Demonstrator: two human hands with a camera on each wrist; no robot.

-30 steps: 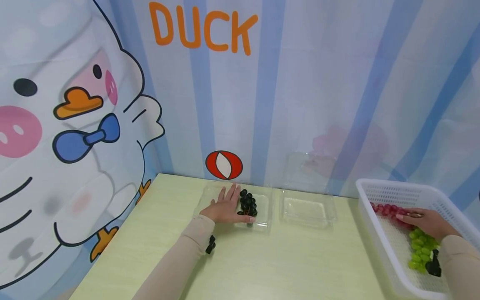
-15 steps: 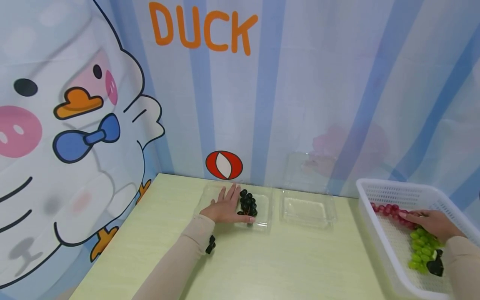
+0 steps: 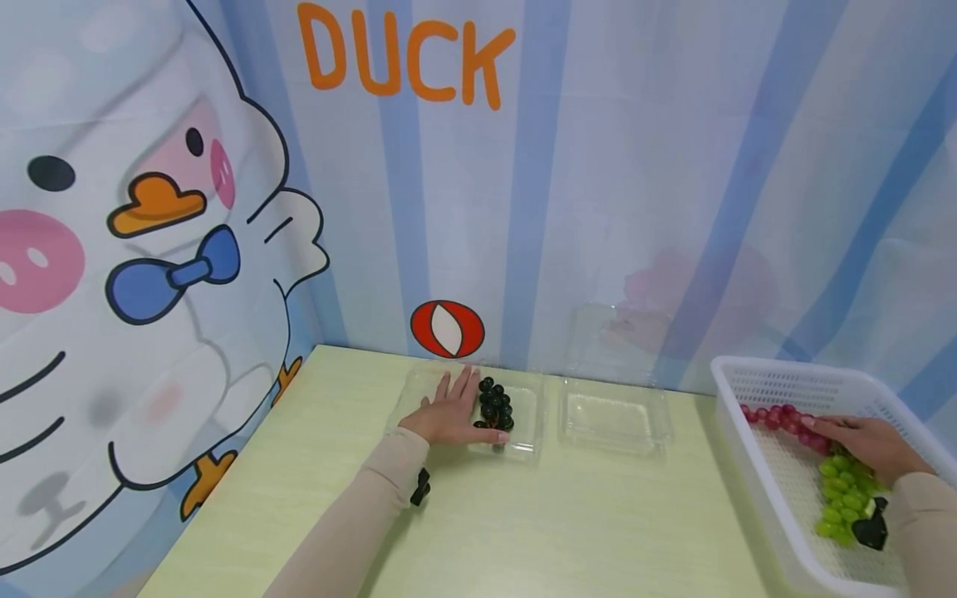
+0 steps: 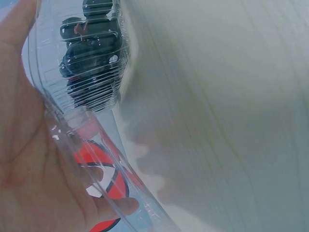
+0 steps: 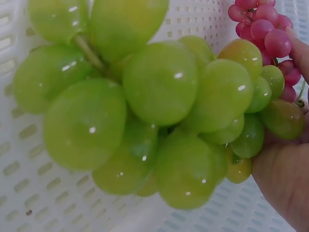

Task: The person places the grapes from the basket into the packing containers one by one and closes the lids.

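Observation:
At the back of the table my left hand [image 3: 444, 417] rests on a clear plastic clamshell box [image 3: 526, 415], its fingers spread straight and the thumb along the near side. A bunch of black grapes [image 3: 494, 404] lies inside, also visible as dark grapes [image 4: 91, 50] through the ribbed plastic in the left wrist view. On the right, my right hand [image 3: 871, 444] reaches into a white basket [image 3: 777, 507] and pinches a bunch of red grapes [image 3: 783, 419] by one end. Green grapes [image 3: 843, 498] lie beneath that wrist; in the right wrist view these green grapes [image 5: 159, 87] fill the foreground.
A second clear clamshell box [image 3: 615, 418] stands with its lid raised against the curtain [image 3: 613, 166], between the first box and the basket. The pale yellow table [image 3: 568, 523] ends at the curtain behind.
My right hand has shifted slightly right, and more of the red grapes shows beside its thumb. The left hand, the boxes and the black grapes have stayed put.

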